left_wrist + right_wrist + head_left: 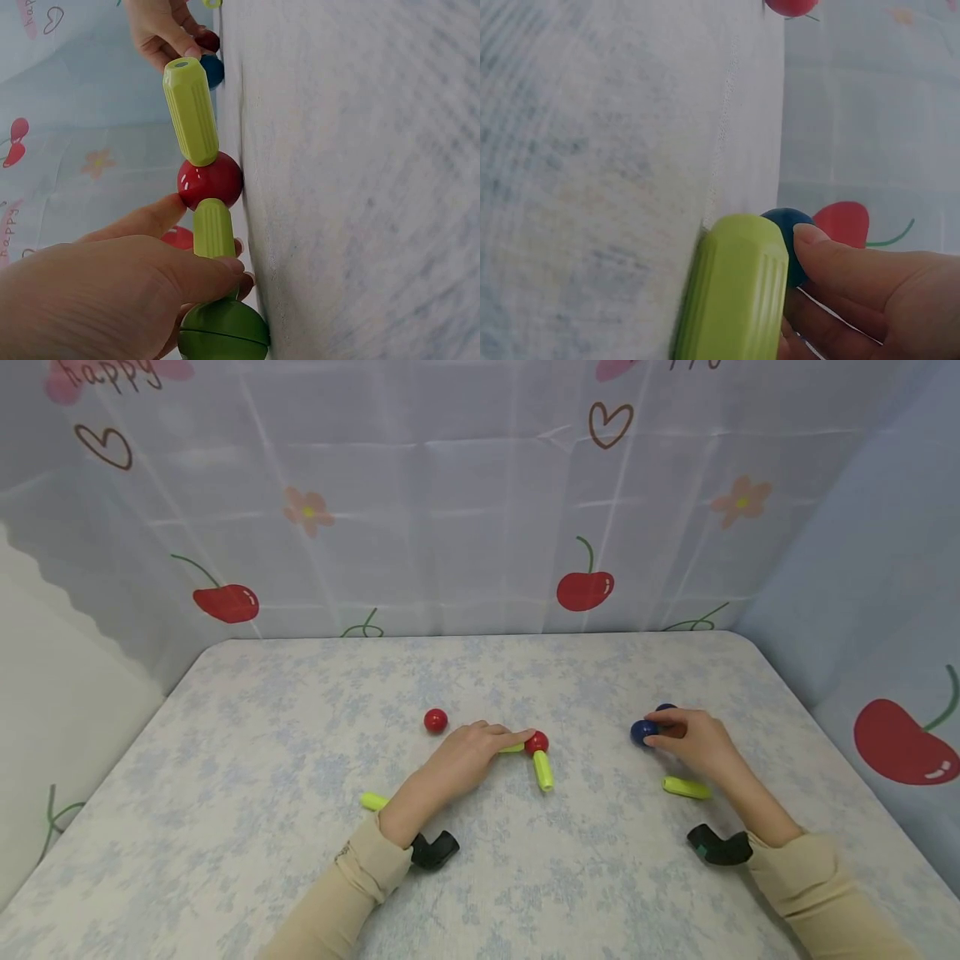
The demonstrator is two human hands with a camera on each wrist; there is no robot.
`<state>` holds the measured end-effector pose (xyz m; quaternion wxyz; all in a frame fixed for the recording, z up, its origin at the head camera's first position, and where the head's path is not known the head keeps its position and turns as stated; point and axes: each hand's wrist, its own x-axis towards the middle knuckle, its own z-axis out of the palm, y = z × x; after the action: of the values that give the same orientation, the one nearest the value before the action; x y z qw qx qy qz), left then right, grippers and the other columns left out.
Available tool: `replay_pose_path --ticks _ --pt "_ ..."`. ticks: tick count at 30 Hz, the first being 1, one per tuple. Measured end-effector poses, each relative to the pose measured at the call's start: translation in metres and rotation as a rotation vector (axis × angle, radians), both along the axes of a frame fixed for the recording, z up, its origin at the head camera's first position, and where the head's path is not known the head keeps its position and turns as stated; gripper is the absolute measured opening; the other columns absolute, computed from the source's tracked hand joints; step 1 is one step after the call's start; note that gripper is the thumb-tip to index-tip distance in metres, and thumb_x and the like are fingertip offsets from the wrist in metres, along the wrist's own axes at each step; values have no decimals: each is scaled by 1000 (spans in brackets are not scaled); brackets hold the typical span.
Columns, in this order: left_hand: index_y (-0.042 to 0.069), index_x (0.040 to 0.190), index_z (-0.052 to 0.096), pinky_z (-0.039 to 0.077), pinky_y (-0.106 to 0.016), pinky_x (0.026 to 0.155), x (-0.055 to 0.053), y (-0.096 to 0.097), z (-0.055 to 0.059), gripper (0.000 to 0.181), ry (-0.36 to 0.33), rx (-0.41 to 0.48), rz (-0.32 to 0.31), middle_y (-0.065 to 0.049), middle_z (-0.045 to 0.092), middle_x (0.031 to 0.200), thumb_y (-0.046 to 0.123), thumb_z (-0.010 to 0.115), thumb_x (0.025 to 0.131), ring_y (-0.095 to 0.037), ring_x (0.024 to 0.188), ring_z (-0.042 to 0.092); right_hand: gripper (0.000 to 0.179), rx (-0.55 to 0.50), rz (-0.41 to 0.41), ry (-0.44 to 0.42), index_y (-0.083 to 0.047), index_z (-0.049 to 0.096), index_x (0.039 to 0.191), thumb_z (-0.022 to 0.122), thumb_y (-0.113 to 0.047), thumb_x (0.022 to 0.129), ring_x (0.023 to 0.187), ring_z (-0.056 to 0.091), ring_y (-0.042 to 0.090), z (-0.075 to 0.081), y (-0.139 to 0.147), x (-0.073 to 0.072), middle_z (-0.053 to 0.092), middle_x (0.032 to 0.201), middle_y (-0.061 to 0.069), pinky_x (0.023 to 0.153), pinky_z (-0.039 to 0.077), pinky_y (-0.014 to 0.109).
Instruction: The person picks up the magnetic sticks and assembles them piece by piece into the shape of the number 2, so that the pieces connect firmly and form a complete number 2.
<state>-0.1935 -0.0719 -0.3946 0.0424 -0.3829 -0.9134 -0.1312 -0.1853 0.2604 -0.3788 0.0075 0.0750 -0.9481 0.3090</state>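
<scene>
My left hand (467,755) grips a yellow-green rod (214,229) with its thumb and fingers, and its index fingertip touches a red ball (536,742). A second yellow-green rod (543,771) sticks out from that ball toward me. At the near end of the gripped rod sits a green ball (223,334), hidden by the hand in the head view. On the right side, my right hand (697,742) pinches a blue ball (642,732) between thumb and fingers. A darker blue ball (665,707) lies just behind those fingers, partly covered.
A loose red ball (436,721) lies left of centre. One yellow-green rod (686,787) lies just nearer than my right hand; another rod (372,802) is partly hidden by my left wrist. Black wrist devices (720,845) are on both wrists. A printed curtain (465,527) hangs behind the table (300,685).
</scene>
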Motion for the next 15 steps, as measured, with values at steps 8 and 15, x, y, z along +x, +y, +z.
replay_pose_path --ticks 8,15 --pt "24 137 50 44 -33 89 -1 0 -1 55 -11 -7 5 0 62 117 -3 58 90 -19 106 56 39 -15 -28 3 7 60 117 70 -12 84 91 59 38 -2 -2 0 62 103 25 67 50 43" --pt "24 137 50 45 -31 87 0 0 0 54 -4 -11 1 0 62 117 -3 57 91 -18 104 56 41 -45 -44 -17 5 60 118 70 -18 86 96 58 39 0 -5 2 60 108 26 71 50 45"
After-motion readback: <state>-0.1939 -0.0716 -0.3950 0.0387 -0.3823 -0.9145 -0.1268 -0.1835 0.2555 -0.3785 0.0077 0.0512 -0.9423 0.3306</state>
